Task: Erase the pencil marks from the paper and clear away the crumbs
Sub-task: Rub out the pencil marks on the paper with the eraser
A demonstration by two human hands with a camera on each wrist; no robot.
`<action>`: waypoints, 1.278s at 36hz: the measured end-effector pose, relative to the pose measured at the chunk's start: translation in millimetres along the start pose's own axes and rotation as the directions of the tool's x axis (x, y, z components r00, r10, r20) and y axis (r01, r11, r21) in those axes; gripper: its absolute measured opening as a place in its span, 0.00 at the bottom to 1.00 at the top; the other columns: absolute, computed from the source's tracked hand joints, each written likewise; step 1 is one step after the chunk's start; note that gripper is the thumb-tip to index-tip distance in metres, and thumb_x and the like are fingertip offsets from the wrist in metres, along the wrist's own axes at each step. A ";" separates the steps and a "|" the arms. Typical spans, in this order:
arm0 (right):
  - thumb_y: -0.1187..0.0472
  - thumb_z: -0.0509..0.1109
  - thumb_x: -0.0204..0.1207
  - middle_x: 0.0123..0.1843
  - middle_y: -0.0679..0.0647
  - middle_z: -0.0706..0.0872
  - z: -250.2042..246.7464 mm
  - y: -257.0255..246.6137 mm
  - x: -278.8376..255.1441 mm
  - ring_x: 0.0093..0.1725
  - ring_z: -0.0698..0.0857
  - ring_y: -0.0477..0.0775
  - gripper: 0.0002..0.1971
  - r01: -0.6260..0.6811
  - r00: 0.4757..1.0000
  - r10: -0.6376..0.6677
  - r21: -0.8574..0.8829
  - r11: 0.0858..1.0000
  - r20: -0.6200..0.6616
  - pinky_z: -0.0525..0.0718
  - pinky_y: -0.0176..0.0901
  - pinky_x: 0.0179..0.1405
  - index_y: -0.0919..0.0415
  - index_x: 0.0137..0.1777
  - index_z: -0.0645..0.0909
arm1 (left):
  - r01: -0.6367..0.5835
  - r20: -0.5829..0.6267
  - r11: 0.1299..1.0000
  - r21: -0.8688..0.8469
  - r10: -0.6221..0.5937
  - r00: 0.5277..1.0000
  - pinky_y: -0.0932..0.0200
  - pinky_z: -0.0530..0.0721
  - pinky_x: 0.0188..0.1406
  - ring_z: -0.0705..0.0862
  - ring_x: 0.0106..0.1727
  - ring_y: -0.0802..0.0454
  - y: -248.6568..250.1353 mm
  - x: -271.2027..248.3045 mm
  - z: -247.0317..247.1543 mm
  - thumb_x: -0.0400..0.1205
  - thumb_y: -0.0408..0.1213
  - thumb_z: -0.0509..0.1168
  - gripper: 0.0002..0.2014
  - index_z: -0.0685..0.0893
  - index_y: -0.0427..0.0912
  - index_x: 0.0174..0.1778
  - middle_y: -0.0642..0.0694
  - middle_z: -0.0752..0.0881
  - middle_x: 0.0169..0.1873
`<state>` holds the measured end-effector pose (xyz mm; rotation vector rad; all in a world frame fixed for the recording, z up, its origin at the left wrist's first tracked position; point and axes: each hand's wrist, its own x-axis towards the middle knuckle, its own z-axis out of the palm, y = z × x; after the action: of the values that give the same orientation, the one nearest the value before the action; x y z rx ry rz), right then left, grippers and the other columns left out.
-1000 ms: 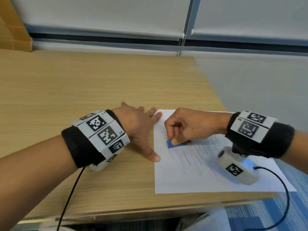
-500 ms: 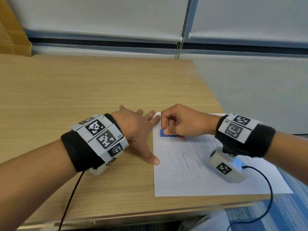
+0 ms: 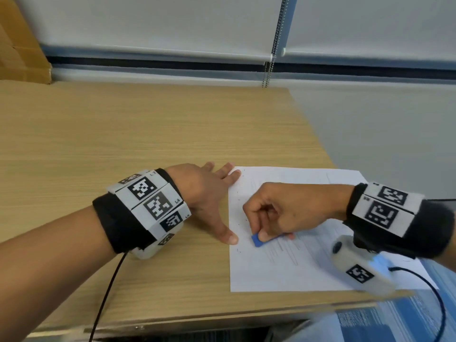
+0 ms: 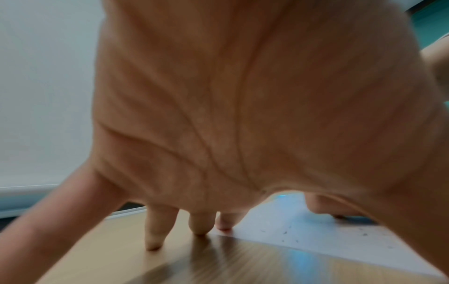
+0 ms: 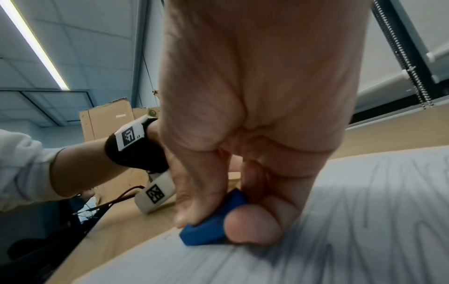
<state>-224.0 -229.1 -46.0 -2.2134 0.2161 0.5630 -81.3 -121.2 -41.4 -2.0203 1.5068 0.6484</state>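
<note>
A white sheet of paper (image 3: 283, 272) lies at the desk's near right corner, with faint grey pencil strokes (image 3: 286, 253) across its middle. My right hand (image 3: 278, 215) pinches a small blue eraser (image 3: 257, 239) between thumb and fingers and presses it on the sheet near the left edge; the right wrist view shows the eraser (image 5: 206, 228) flat on the paper (image 5: 316, 259). My left hand (image 3: 209, 193) lies flat and spread, its thumb and fingertips resting on the paper's left edge. Dark eraser crumbs (image 4: 286, 232) dot the paper (image 4: 303, 226) by the left fingers (image 4: 199, 224).
The wooden desk (image 3: 123, 144) stretches to the left and back, with its right edge beside the paper. A cardboard box (image 3: 17, 45) stands at the far left. Window blinds with a bead chain (image 3: 274, 45) run along the back. Blue carpet (image 3: 407, 322) shows below the desk.
My right hand slid the eraser away up the paper, then back toward me and down the left side. The strokes look fainter. My left hand stayed pressing the paper's edge.
</note>
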 end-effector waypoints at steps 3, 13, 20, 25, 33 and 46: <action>0.66 0.72 0.76 0.30 0.59 0.85 -3.6 0.0 5.8 0.22 0.78 0.49 0.03 -0.025 0.992 0.018 -0.049 0.998 -0.126 0.79 0.36 0.28 0.63 0.42 0.82 | 0.001 0.001 1.000 0.000 -0.001 1.000 0.36 0.55 0.79 0.33 0.84 0.47 0.1 1.5 0.3 0.61 0.78 0.67 0.69 0.24 0.54 0.80 0.58 0.24 0.79; 0.67 0.72 0.76 0.36 0.67 0.87 2.3 -2.8 -1.4 0.24 0.80 0.53 0.02 -0.018 0.999 0.017 -0.031 0.999 -0.032 0.80 0.38 0.28 0.65 0.43 0.83 | -0.006 -0.003 1.000 0.008 0.006 1.000 0.37 0.55 0.79 0.34 0.84 0.46 0.4 -0.1 0.0 0.62 0.77 0.67 0.69 0.25 0.53 0.81 0.58 0.24 0.80; 0.68 0.72 0.76 0.30 0.62 0.83 3.1 4.3 0.6 0.23 0.79 0.55 0.06 0.010 0.983 -0.006 0.021 1.000 -0.184 0.81 0.44 0.26 0.61 0.38 0.80 | 0.000 0.008 1.000 0.011 0.000 1.000 0.36 0.57 0.79 0.34 0.84 0.46 -0.5 1.7 -0.3 0.61 0.78 0.66 0.69 0.24 0.54 0.80 0.59 0.24 0.79; 0.68 0.72 0.75 0.33 0.59 0.85 5.1 -1.7 -7.6 0.23 0.80 0.50 0.01 -0.009 1.000 0.009 -0.020 1.000 0.001 0.82 0.43 0.29 0.66 0.43 0.83 | 0.005 -0.004 0.999 0.037 -0.005 1.000 0.36 0.57 0.79 0.35 0.85 0.45 1.7 1.0 -0.8 0.62 0.78 0.65 0.68 0.24 0.52 0.81 0.57 0.25 0.80; 0.66 0.73 0.75 0.29 0.55 0.82 7.9 2.7 -7.4 0.25 0.78 0.50 0.04 -0.006 0.990 0.006 0.003 1.000 -0.139 0.81 0.43 0.28 0.62 0.40 0.82 | 0.010 0.002 0.999 0.034 -0.010 1.000 0.37 0.56 0.79 0.35 0.85 0.45 2.0 -2.0 -1.6 0.62 0.78 0.66 0.69 0.24 0.52 0.81 0.57 0.25 0.80; 0.65 0.73 0.76 0.28 0.51 0.83 6.9 -2.3 -7.7 0.24 0.78 0.45 0.03 -0.033 0.996 0.029 -0.048 0.998 -0.090 0.79 0.40 0.29 0.62 0.42 0.82 | -0.115 -0.113 0.993 0.016 0.117 0.987 0.42 0.62 0.78 0.34 0.84 0.48 18.6 -15.1 22.0 0.59 0.82 0.62 0.71 0.29 0.45 0.83 0.52 0.26 0.81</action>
<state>-232.3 -222.6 -44.7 -2.2888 0.2866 0.4913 -104.5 -100.2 -50.2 -2.0035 1.7007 0.5790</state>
